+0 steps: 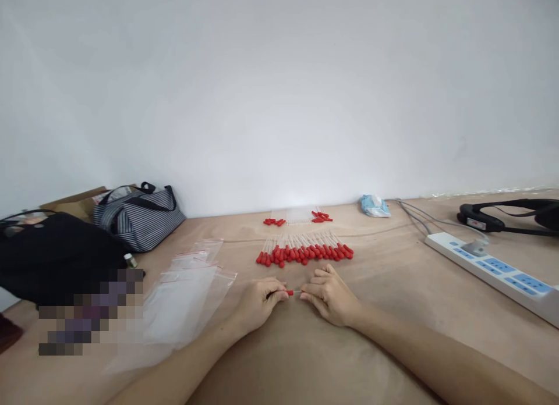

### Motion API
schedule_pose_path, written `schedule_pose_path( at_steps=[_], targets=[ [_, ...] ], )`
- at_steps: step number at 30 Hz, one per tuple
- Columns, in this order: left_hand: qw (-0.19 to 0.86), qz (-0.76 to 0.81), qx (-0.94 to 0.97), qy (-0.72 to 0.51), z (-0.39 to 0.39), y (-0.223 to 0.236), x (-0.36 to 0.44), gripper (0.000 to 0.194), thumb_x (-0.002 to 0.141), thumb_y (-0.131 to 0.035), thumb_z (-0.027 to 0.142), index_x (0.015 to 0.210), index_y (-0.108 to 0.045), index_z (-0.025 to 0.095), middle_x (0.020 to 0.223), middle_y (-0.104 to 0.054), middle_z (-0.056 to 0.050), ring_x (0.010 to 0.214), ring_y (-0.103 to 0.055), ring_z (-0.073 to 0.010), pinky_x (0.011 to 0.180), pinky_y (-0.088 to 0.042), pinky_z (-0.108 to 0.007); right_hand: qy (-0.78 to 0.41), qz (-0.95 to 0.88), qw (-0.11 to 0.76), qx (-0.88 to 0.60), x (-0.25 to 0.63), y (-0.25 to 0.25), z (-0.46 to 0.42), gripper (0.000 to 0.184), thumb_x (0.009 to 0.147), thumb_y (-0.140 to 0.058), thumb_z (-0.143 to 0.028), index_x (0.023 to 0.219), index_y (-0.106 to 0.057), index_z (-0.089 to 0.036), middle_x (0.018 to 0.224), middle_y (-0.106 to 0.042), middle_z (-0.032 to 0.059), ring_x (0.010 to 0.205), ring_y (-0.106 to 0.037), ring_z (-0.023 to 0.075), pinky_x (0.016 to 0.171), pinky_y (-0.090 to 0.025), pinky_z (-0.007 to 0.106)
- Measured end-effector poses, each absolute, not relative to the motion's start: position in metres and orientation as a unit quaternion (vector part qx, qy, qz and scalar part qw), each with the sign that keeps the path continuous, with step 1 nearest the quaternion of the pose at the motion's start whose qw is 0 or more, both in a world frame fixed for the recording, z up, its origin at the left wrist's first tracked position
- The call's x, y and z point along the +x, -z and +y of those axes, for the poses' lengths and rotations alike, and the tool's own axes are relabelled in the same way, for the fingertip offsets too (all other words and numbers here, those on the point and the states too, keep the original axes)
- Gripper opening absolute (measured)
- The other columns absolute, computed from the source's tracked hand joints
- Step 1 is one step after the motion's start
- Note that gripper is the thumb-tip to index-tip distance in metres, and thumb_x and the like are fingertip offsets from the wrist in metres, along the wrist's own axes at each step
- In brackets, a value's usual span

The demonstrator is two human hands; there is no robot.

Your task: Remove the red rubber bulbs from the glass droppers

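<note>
My left hand (261, 300) and my right hand (328, 293) meet low on the tan table (393, 312), fingertips pinched on one thin clear dropper with a red bulb (292, 292). The left fingers pinch the red bulb end, the right fingers the clear stem. Just beyond my hands lies a row of several droppers with red bulbs (304, 252). Farther back lie loose red bulbs (274, 221), more red bulbs (321, 216), and some clear stems (299, 221).
Clear zip bags (192, 288) lie left of my hands. A striped bag (138, 216), a black bag (56, 251) and a cardboard box (74, 204) stand at the far left. A white power strip (493, 271), black headset (510, 216) and tissue pack (374, 205) lie right.
</note>
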State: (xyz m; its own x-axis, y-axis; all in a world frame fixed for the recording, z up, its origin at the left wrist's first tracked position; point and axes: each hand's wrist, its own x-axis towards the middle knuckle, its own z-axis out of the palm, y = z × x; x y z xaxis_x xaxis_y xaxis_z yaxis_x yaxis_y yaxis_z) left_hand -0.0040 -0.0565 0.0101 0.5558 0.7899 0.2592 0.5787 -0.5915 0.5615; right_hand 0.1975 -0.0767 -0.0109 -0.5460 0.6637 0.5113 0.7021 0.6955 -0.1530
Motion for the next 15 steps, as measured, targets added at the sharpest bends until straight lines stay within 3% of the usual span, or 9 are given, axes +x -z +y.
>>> schedule_pose_path(
  at_steps=[6, 12, 15],
  targets=[
    [0.244, 0.388, 0.853, -0.251, -0.057, -0.011, -0.004, 0.026, 0.079, -0.045, 0.024, 0.063, -0.063, 0.018, 0.071, -0.067, -0.002, 0.075, -0.061, -0.0157, 0.077, -0.044, -0.026, 0.034, -0.882, 0.277, -0.38, 0.197, 0.011, -0.078, 0.027, 0.088, -0.038, -0.026, 0.072, -0.058, -0.018, 0.059, -0.057, 0.0004, 0.063, -0.042, 0.012, 0.063, -0.02, 0.027],
    [0.242, 0.429, 0.818, -0.296, -0.048, -0.006, -0.022, 0.022, 0.079, -0.045, 0.025, 0.068, -0.064, 0.019, 0.083, -0.067, -0.003, 0.085, -0.06, -0.0175, 0.077, -0.045, -0.028, 0.023, -0.853, 0.291, -0.433, 0.218, 0.015, -0.077, 0.035, 0.089, -0.034, -0.028, 0.066, -0.058, -0.018, 0.06, -0.058, 0.0025, 0.065, -0.047, 0.014, 0.065, -0.026, 0.028],
    [0.205, 0.434, 0.833, -0.274, -0.051, -0.01, -0.024, 0.022, 0.08, -0.046, 0.029, 0.077, -0.066, 0.022, 0.086, -0.065, -0.002, 0.082, -0.059, -0.0166, 0.074, -0.045, -0.028, 0.017, -0.839, 0.295, -0.457, 0.224, 0.017, -0.076, 0.028, 0.088, -0.034, -0.026, 0.085, -0.061, -0.02, 0.066, -0.061, 0.0027, 0.067, -0.05, 0.0145, 0.065, -0.029, 0.028]
  ],
)
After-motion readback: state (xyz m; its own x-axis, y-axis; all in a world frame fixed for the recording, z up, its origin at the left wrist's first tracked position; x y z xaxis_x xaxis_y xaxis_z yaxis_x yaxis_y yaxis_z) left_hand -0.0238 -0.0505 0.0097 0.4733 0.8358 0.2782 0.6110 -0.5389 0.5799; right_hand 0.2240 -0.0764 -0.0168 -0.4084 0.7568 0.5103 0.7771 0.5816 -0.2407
